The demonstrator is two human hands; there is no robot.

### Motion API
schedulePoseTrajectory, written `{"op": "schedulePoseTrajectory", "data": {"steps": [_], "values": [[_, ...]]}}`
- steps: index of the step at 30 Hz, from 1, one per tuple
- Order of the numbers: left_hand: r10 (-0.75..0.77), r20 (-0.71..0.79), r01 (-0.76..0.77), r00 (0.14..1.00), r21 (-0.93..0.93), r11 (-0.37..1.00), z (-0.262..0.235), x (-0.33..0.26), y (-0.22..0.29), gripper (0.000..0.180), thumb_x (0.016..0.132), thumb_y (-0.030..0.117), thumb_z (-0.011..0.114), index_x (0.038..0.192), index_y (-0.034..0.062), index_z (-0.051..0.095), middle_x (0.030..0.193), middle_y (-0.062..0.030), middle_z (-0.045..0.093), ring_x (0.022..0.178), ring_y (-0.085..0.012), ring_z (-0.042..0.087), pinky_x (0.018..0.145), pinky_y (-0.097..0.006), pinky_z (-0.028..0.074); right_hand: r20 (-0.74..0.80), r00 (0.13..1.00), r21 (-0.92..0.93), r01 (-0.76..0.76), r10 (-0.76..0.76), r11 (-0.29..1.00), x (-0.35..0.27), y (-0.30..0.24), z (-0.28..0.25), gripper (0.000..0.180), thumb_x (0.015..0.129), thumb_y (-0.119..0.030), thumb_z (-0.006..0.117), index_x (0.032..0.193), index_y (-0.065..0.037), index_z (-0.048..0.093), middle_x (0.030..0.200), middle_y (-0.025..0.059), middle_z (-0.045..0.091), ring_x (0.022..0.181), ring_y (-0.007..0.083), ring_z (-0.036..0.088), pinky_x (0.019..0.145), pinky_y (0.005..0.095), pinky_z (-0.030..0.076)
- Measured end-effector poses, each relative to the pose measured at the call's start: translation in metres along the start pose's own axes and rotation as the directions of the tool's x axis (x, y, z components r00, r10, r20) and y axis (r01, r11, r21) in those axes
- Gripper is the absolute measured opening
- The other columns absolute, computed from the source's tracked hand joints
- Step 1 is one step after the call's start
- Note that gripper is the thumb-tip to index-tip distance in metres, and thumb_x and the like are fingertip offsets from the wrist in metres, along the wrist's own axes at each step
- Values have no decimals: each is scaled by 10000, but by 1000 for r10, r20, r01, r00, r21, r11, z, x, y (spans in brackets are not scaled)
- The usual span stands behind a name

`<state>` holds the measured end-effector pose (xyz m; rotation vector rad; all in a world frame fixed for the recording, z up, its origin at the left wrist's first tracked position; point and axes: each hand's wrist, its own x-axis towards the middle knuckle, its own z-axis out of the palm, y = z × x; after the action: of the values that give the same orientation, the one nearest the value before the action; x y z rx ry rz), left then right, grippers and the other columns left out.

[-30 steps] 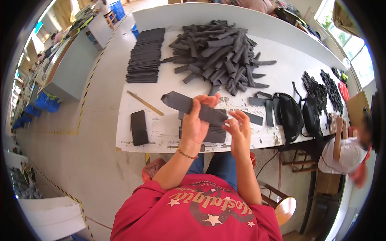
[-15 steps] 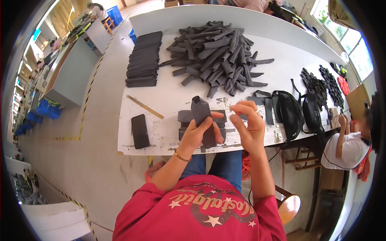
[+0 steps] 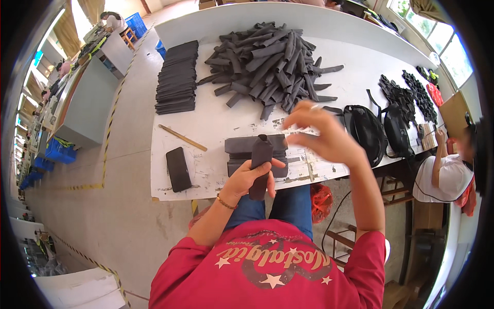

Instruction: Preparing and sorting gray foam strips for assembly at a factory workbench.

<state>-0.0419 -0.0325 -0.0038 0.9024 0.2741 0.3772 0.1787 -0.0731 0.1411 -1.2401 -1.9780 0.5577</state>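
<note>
My left hand [image 3: 248, 177] is closed around a dark grey fabric tube [image 3: 262, 149], which stands nearly upright with its open end facing away from me. Behind the tube, several flat dark grey fabric pieces [image 3: 237, 145] lie stacked near the table's front edge. My right hand [image 3: 324, 131] is raised over the table, to the right of the tube. Its fingers are curved and apart, somewhat blurred, with nothing seen between them. Past it lies a big loose heap of similar dark grey tubes [image 3: 267, 67].
At the table's [image 3: 216, 121] far left is a neat stack of dark strips [image 3: 176, 77]. A wooden stick [image 3: 182, 138] and a black phone [image 3: 178, 170] lie left of my hands. Black bags [image 3: 364, 136] sit to the right, near a seated co-worker [image 3: 445, 177]. A low partition [image 3: 206, 23] runs behind.
My right hand has moved away from the tube, forward toward the heap, with the forearm swinging out to the right. My left hand has lowered a little toward me, still holding the tube.
</note>
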Motion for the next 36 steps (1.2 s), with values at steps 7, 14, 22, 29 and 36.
{"op": "schedulePoseTrajectory", "data": {"steps": [7,14,22,29,36], "values": [[-76,74,72,994,59,996,-4,-6,-4,407,1031,307,471,1219,-45,557,676,-110,646,597,-219,670,621,-334,546,163,986,83,-48,34,995,7,22,5,135,832,-82,698,911,-4,621,839,88,534,785,208,524,696,328,435],[-38,-17,37,999,-69,997,-4,-8,-9,408,1029,310,472,1215,-43,553,662,-117,642,572,-232,662,603,-354,543,15,977,134,-212,212,968,-2,32,15,243,903,-211,673,974,-3,567,839,7,554,780,85,541,725,274,467],[-31,-19,29,999,-119,992,-2,-7,-15,405,1023,317,485,1193,-45,551,655,-130,640,567,-244,660,595,-364,540,-521,760,464,-131,390,876,11,79,34,162,894,-54,641,1053,-31,626,843,-12,601,783,60,557,717,222,460],[-71,-35,64,997,-167,984,-5,-5,-21,413,1025,316,479,1201,-52,543,648,-137,637,560,-246,656,594,-370,546,66,994,179,-96,86,979,3,46,59,150,891,-80,669,997,16,627,920,41,577,812,124,544,731,268,451],[-47,-28,41,998,-187,981,-11,-9,-29,430,1031,331,458,1238,-41,523,696,-146,649,602,-270,666,627,-392,560,-282,921,330,-169,268,929,4,72,19,257,1018,-233,495,967,1,588,823,7,532,778,105,515,759,266,437]]}}
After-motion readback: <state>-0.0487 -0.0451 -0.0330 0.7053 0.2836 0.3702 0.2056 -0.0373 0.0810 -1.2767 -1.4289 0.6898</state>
